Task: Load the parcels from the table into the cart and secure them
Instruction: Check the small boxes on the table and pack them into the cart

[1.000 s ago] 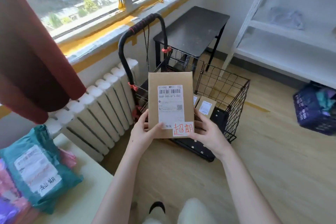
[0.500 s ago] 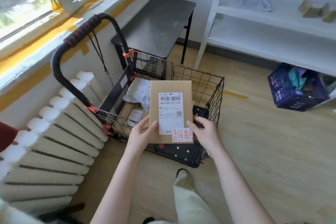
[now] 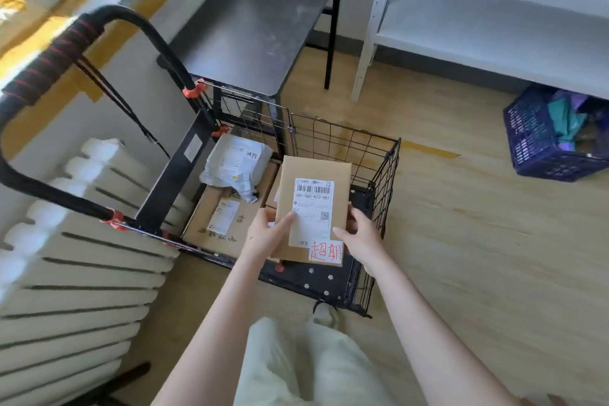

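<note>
I hold a brown cardboard parcel (image 3: pixel 313 171) with a white shipping label and red writing over the black wire cart (image 3: pixel 379 175). My left hand (image 3: pixel 267 234) grips its left edge, thumb on the label. My right hand (image 3: pixel 361 237) grips its right edge. Inside the cart lie a flat cardboard box (image 3: pixel 224 224) with a label and a crumpled white mailer bag (image 3: pixel 235 165). The cart's black handle (image 3: pixel 49 66) with red-wrapped grip arches at the left, an elastic cord hanging from it.
A white radiator (image 3: pixel 75 257) stands against the wall on the left. A dark side table (image 3: pixel 260 16) sits behind the cart. White shelving (image 3: pixel 494 20) is at the right, with a blue crate (image 3: pixel 534 142) of items on the wooden floor.
I have stepped closer to the cart and lowered the parcel, which now hangs over the cart's inside. Both hands keep the same hold. The table with other parcels left the view.
</note>
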{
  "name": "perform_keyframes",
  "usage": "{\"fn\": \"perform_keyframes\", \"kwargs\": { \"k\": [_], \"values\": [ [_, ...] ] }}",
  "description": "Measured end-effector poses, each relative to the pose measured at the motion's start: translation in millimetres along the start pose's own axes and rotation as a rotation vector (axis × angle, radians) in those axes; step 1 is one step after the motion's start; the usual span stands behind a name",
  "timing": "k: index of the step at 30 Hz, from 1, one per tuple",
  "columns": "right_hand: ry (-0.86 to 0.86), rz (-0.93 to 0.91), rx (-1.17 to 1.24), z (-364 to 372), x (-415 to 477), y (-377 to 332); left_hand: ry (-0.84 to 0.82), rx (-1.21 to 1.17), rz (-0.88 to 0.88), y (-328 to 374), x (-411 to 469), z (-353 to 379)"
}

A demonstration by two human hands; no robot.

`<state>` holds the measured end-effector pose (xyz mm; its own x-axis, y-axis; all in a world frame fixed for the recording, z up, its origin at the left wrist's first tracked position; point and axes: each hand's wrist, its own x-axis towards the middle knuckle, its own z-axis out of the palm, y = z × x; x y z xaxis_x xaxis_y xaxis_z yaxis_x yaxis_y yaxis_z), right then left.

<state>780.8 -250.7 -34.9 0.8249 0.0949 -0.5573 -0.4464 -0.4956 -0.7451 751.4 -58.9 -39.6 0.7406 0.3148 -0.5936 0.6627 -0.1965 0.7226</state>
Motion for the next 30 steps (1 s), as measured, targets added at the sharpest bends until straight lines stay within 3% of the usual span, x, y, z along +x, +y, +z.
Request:
{"fn": "perform_keyframes", "kwargs": {
  "k": [6, 17, 30],
  "values": [
    [-0.078, 0.136, -0.007, 20.1, 30.9, 11.2, -0.143, 0.128, -0.041, -4.1, 51.3, 1.3],
    [0.098, 0.439, 0.123, 101.0, 119.6, 95.3, -0.397, 0.444, -0.217, -70.6, 170.0, 35.0],
    [0.039, 0.616, 0.056, 145.5, 177.0, 196.5, -0.489, 0.601, -0.365, -162.2, 245.8, 86.9]
  ]
}}
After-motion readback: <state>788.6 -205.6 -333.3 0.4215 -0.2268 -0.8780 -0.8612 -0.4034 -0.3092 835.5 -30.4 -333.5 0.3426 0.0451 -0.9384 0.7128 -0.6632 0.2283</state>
